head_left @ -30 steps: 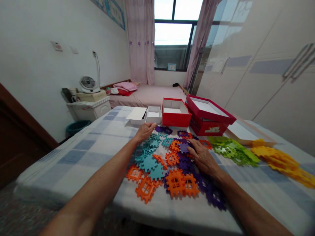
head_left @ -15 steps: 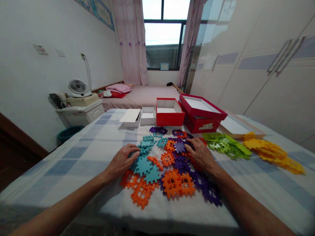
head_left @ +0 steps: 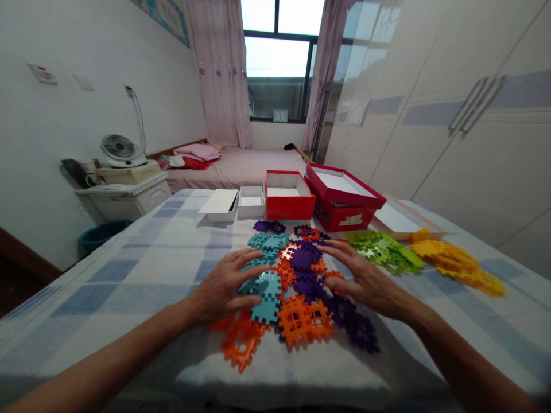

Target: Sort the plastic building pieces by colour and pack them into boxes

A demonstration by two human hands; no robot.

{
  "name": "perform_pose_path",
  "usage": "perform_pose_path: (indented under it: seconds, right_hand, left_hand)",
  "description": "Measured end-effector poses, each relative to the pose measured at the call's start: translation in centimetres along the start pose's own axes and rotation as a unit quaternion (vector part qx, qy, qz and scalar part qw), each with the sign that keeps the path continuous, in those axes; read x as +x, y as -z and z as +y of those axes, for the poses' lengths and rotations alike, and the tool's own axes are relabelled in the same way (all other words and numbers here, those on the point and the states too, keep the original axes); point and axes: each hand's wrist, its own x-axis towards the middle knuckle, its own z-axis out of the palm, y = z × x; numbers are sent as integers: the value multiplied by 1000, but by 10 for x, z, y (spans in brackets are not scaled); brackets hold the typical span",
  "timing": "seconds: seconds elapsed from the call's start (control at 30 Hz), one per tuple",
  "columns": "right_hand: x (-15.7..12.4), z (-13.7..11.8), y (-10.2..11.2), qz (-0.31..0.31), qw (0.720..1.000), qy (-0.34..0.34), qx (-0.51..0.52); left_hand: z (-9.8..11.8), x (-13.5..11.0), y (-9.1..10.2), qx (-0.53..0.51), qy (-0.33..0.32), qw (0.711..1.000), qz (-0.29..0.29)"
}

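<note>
A heap of flat plastic interlocking tiles lies on the checked cloth in front of me: teal tiles [head_left: 267, 287], orange tiles [head_left: 305, 320] and purple tiles [head_left: 303, 256]. My left hand [head_left: 222, 285] rests on the heap's left edge, fingers spread over the teal and orange pieces. My right hand [head_left: 366, 277] lies flat on the right edge, fingers stretched over the purple and orange pieces. Neither hand grips a tile.
Green tiles [head_left: 383, 250] and yellow tiles [head_left: 457, 263] lie in separate piles at the right. Behind the heap stand an open red box [head_left: 289, 202], a red lid on a red box [head_left: 346, 194], two small white boxes [head_left: 235, 203] and a flat white box [head_left: 400, 221]. Wardrobe at right.
Both hands have pushed inward, bunching the teal, orange and purple tiles into a tighter heap. The left hand came back from the far edge to the near left side.
</note>
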Motion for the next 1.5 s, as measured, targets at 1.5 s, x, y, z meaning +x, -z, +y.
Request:
perform_pose_path:
  seconds: [1.5]
  right_hand:
    - [25, 45, -5, 82, 991, -106, -26]
  left_hand:
    - [-76, 48, -28, -105, 257, 953, 120]
